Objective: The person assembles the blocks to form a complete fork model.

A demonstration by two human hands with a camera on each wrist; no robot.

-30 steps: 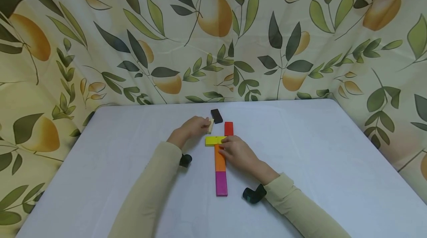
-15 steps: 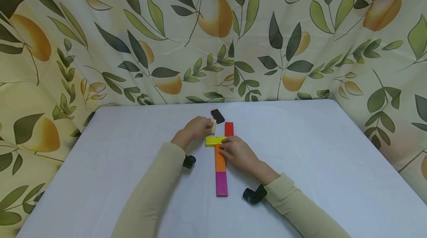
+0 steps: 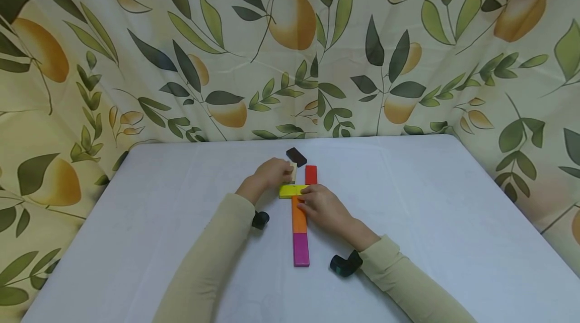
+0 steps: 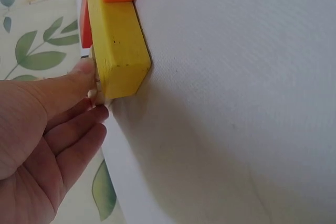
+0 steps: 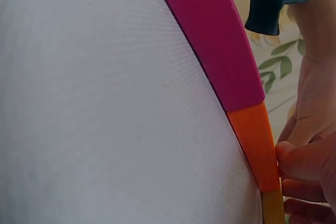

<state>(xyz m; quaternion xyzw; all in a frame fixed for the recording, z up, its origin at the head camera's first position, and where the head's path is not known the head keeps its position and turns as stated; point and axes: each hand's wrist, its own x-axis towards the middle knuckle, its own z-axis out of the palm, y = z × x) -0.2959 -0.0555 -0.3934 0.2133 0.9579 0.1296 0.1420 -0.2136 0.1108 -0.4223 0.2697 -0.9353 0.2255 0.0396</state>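
Note:
Between thumb and fingers my left hand [image 3: 273, 173] pinches a cream wooden block [image 3: 294, 172], just behind the yellow block [image 3: 288, 191]. Much of the cream block is hidden by the fingers. The yellow block lies crosswise at the head of an orange block [image 3: 299, 218], and a magenta block [image 3: 301, 250] continues the line toward me. My right hand [image 3: 323, 206] holds the yellow block's right end, its thumb against the orange block's side. Behind that right end, a red block [image 3: 311, 174] points away from me. A black block [image 3: 296, 157] lies slanted at the cream block's far end.
All the blocks lie on a white-covered table [image 3: 408, 187]. Behind it hangs a curtain [image 3: 294, 86] with a leaf and fruit print. Dark wrist cameras [image 3: 346, 263] sit at both cuffs.
My left hand has slid the cream block to the right, toward the red one. The black block's near end has swung right, so it slants more. My right hand has stayed still.

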